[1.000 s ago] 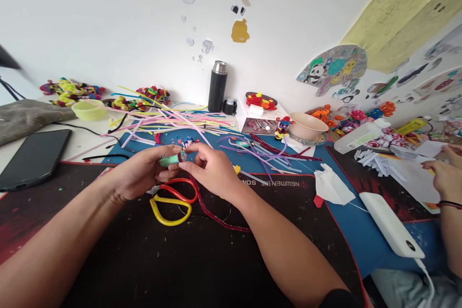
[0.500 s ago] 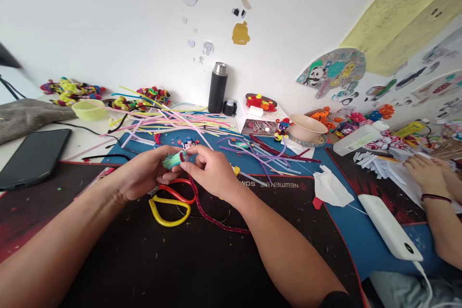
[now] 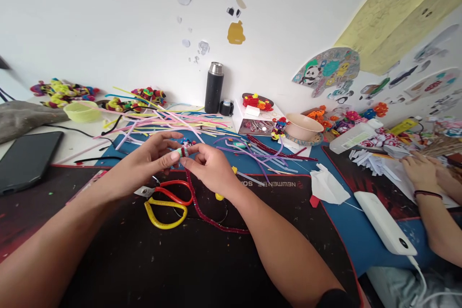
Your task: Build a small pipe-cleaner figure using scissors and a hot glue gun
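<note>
Fingers (image 3: 174,158) of left hand (image 3: 153,159) and right hand (image 3: 216,171) pinch the fuzzy piece (image 3: 184,152) beyond the scissors (image 3: 166,225); best hold the maroon stem (image 3: 210,222) taut

1. And it's pale green with dark red on the small fuzzy piece (image 3: 182,152)!
2. Deep red all along the long thin fuzzy stem (image 3: 205,219).
3. Now the looped scissor handles (image 3: 166,225): one bright yellow, one orange-red.
4. Black across the wide flat desk mat (image 3: 162,269), red edging, pale lettering.
5. Pinks, yellows and lilacs streak through the loose straight stems (image 3: 180,121).
6. Black body, silver top on the cylindrical metal flask (image 3: 214,89)!
</note>
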Motion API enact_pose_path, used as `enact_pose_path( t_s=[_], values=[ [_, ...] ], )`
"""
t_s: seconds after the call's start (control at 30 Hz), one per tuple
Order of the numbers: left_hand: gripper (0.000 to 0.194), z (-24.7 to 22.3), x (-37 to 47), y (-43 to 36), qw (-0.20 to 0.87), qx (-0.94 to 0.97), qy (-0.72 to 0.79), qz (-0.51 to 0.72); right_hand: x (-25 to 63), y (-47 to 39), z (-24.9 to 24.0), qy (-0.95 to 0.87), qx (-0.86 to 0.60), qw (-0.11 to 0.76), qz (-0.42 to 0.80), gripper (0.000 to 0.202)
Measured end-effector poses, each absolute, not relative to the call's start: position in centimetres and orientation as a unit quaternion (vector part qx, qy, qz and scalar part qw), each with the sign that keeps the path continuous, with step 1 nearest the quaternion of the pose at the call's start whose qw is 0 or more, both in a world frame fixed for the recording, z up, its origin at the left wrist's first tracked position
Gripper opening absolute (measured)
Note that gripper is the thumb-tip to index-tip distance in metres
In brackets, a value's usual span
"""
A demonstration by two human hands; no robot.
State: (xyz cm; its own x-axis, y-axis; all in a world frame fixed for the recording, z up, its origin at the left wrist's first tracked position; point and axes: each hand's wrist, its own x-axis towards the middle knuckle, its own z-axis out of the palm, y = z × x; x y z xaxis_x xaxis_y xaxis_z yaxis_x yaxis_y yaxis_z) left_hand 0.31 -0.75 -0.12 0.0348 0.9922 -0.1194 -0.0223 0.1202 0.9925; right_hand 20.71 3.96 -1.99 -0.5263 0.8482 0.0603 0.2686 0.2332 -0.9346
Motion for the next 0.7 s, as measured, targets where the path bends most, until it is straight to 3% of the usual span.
enact_pose_path(
  t_s=[0.1,0.2,0.33,0.7],
  values=[
    [0.074,0.12,0.18,-0.81,0.429,0.568,0.513,0.479,20.69,4.10,-2.06,-0.723,-0.393,0.294,0.487,0.038],
    [0.067,0.33,0.28,-0.91,0.357,0.602,0.521,0.488,20.69,4.09,-1.95,-0.728,-0.399,0.293,0.475,0.037],
    [0.046,0.55,0.46,-1.09,0.317,0.610,0.538,0.487,20.74,3.96,-1.67,-0.727,-0.397,0.295,0.477,0.035],
    [0.032,-0.04,0.38,-0.88,0.219,0.699,0.525,0.435,20.76,3.63,-1.13,-0.735,-0.406,0.292,0.457,0.034]
  ],
)
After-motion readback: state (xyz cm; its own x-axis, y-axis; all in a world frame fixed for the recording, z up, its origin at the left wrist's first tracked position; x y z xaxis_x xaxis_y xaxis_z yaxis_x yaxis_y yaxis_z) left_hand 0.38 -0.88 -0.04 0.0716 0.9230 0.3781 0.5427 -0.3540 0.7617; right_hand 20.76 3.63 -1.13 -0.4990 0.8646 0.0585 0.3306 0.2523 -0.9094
